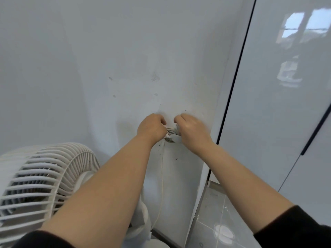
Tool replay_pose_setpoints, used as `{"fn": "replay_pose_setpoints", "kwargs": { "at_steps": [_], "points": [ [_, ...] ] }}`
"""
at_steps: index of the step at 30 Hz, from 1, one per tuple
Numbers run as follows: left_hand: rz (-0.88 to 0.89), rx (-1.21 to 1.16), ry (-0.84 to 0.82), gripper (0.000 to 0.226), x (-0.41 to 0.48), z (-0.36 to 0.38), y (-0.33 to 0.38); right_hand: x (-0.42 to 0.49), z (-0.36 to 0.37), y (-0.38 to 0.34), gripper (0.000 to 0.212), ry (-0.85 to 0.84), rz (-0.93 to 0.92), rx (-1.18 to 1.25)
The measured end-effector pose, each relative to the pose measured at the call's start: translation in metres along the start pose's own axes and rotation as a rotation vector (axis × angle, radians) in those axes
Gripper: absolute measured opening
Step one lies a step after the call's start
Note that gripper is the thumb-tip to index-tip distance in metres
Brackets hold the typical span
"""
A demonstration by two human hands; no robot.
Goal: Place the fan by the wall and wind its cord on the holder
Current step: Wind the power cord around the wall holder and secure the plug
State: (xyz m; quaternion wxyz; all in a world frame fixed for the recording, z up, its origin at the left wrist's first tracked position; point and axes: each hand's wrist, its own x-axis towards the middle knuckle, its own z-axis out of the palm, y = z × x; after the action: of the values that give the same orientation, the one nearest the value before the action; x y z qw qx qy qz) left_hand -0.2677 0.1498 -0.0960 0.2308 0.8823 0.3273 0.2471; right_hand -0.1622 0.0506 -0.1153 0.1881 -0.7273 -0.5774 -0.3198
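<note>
**Cord going onto the wall holder, fan already parked**

The white cord [162,176] hangs as one slack line from the holder [171,135] down toward 6 o'clock, ending behind the fan's stand; the holder is a small round metallic fitting on the wall [89,68], near the middle of the view. The left hand [151,127] sits at its 9 o'clock and the right hand [192,128] at its 3 o'clock; each grip is closed, fingers curled, with bits of white cord showing at the knuckles, so both seem to be pinching it. The pedestal fan [44,178] stands at 8 o'clock, close against the wall; placing looks done, and winding is the step in hand.

The next move likely calls for one hand to keep the wound turns tight while the other draws up slack and leads it round the fitting.

The fingertips face away, so the exact hold is hard to read; the holder's shape and the number of turns on it are mostly hidden; the plug is not visible; the fan's base is cut off by the frame and the left forearm. At 3 o'clock stands a glossy cabinet door [286,104].
</note>
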Motion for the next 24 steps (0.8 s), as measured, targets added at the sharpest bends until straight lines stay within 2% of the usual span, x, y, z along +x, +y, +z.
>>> {"fn": "replay_pose_setpoints", "kwargs": {
  "at_steps": [3,5,7,10,13,16,21,24],
  "points": [
    [-0.127,0.077,-0.176,0.029,-0.001,0.002,-0.004,0.01,0.002,0.003,0.04,-0.063,-0.078,-0.012],
    [-0.185,-0.025,-0.251,0.018,-0.004,0.0,-0.003,0.018,0.003,0.002,0.03,-0.102,-0.102,0.009],
    [-0.231,-0.151,-0.261,0.025,-0.004,-0.002,-0.002,0.024,0.004,-0.002,0.023,-0.139,-0.075,0.005],
    [-0.291,-0.327,-0.29,0.011,-0.008,-0.005,-0.001,0.02,0.007,-0.007,0.026,-0.092,0.048,0.12],
    [-0.346,-0.382,-0.329,0.009,-0.007,-0.007,-0.003,0.006,0.007,-0.01,0.031,-0.006,0.285,0.366],
    [-0.413,-0.434,-0.362,0.012,-0.003,-0.008,-0.005,-0.006,0.007,-0.014,0.031,0.061,0.437,0.535],
    [-0.393,-0.419,-0.361,0.016,-0.003,-0.009,-0.003,-0.009,0.014,-0.017,0.012,0.138,0.602,0.628],
    [-0.379,-0.402,-0.353,0.011,-0.004,-0.008,-0.002,-0.005,0.018,-0.026,0.01,0.186,0.582,0.599]
  ]
}}
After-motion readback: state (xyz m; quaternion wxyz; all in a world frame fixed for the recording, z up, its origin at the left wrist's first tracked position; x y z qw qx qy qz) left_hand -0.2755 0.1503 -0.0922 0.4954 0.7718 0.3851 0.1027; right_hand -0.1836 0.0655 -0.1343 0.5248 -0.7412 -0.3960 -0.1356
